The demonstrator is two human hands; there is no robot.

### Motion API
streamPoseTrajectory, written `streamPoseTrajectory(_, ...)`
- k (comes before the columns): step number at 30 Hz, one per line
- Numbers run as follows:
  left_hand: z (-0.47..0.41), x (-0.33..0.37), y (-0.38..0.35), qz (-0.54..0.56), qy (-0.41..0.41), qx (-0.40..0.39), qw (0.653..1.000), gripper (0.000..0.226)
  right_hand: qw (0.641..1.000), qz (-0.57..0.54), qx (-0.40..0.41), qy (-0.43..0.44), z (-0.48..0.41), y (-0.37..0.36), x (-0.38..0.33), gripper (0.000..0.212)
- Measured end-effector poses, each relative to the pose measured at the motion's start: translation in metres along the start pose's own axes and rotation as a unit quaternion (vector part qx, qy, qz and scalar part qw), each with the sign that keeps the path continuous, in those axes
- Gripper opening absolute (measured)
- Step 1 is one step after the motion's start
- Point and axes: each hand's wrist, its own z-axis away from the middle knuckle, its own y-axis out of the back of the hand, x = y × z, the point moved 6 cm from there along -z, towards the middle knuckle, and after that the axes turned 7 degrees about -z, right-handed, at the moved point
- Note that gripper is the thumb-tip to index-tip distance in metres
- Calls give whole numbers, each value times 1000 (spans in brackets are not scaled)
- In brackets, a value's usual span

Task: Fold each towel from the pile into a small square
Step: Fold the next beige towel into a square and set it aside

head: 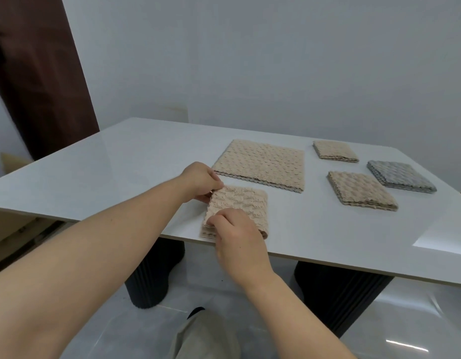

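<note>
So the towel point(239, 206) is sitting folded at the near edge of the surface point(120, 164), just in front of the pile point(263, 164). The left hand point(201, 182) has its fingers curled in a pinch on the far left corner. The right hand point(237, 237) is pinching the near left edge, fingers bent over the layers. It looks like the edges are getting squared up, or the last fold is about to start.

What could go sideways, imo: the towel's near side is right at the lip of the surface, so a tug toward the body could drag it over. The cloth looks thick and bumpy, so the layers might creep apart or spring open once the pinch lets go, and you'd get a wonky square. It's also close to the pile, so a sloppy flip could catch that top sheet.

Two beige squares point(361, 190) and a grey square point(400, 176) are parked off to the right, well apart.

Brands or writing: none that I can see, no tags showing.
</note>
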Motion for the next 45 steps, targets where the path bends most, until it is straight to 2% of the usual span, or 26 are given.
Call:
streamPoseTrajectory(9, -8, -7, -3, -56, -29, 29, 998, 7, 1000, 0, -19, 6, 5, -7, 4, 30)
streamPoseTrajectory(15, -6, -3, -6, -203, -76, 36, 976, 16, 1000, -7, -10, 17, 15, -12, 7, 33)
streamPoseTrajectory(18, -3, -2, -7, -234, -80, 39, 968, 20, 1000, -13, 4, 15, 17, -10, 7, 34)
streamPoseTrajectory(20, -1, 0, -9, -253, -82, 31, 963, 22, 1000, -13, -11, 12, 17, -8, 5, 34)
streamPoseTrajectory(23, 0, 2, -11, -269, -65, 9, 961, 28, 997, -14, -81, -11, 12, -6, 3, 35)
streamPoseTrajectory(26, 3, 5, -10, -225, -51, 0, 973, 22, 988, -71, -125, -64, -1, 8, 7, 41)
streamPoseTrajectory(28, 7, 9, -9, -135, -63, 3, 989, 20, 988, -110, -60, -90, -14, 33, 11, 37)
streamPoseTrajectory(30, 17, 13, -3, -40, -79, 40, 995, 12, 984, -116, 19, -131, -26, 60, 21, 33)
streamPoseTrajectory(32, 32, 21, 1, 9, -104, 77, 992, 9, 974, -111, 47, -194, -35, 78, 39, 32)
streamPoseTrajectory(36, 58, 38, 6, 60, -178, 103, 977, 11, 950, -104, -26, -293, -43, 85, 76, 47)
streamPoseTrajectory(39, 69, 49, 8, 106, -204, 116, 966, 15, 936, -153, -76, -307, -44, 88, 82, 42)
streamPoseTrajectory(45, 73, 57, 14, 180, -188, 135, 956, 17, 945, -207, -40, -249, -44, 104, 71, 28)
